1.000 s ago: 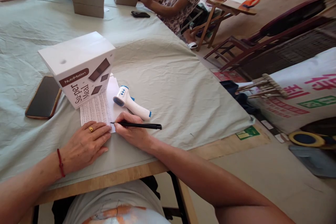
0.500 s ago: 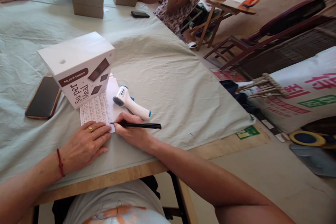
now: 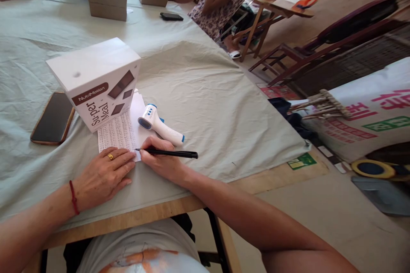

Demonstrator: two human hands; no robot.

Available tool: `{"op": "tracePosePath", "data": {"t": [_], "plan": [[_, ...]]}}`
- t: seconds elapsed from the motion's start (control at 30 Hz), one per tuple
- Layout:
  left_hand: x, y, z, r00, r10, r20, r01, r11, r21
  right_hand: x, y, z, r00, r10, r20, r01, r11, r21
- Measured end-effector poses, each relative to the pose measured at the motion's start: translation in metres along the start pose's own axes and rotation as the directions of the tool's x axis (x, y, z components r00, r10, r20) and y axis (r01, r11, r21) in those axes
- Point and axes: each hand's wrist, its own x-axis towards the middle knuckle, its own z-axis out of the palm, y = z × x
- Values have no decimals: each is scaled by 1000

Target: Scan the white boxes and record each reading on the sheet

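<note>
My right hand [image 3: 162, 158] pinches a black pen [image 3: 174, 153], its tip at the lower right of a sheet of paper [image 3: 117, 133] covered in rows of small writing. Flat across the sheet's lower edge lies my left hand [image 3: 107, 175], fingers stretched out, with a ring and a red wrist cord. A white box [image 3: 99, 70] printed "NutriMotion Su-per Meal" stands on the sheet's far part and hides some of it. Just beyond my right hand, a white and blue infrared thermometer [image 3: 160, 124] rests on its side, partly over a blank white paper.
A phone [image 3: 54, 118] in a brown case lies left of the white box. Cardboard boxes [image 3: 107, 0] and another phone [image 3: 171, 16] are farther back on the cloth-covered table [image 3: 205, 89]. Another person [image 3: 218, 0] sits at the far right side. A wooden chair [image 3: 282, 57] stands beyond.
The pen's back end has shifted very slightly right and down. My left hand, the box and the thermometer stay in place.
</note>
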Motion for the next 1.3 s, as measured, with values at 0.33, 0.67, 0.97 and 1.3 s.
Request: {"op": "tracePosePath", "data": {"t": [0.33, 0.67, 0.97, 1.3], "plan": [[-2, -1, -1, 1000, -17, 18, 17, 1000, -4, 1, 6, -2, 999, -9, -42, 9, 1000, -1], [-2, -1, 1, 999, -22, 26, 22, 1000, -4, 1, 2, -2, 999, -15, -35, 14, 999, -43], [-3, -1, 1, 1000, -15, 22, 15, 1000, 1, 0, 1, -2, 1000, -16, -22, 16, 1000, -22], [-2, -2, 0, 999, -27, 34, 27, 1000, -5, 0, 6, -2, 998, -3, -57, 0, 999, -41]]}}
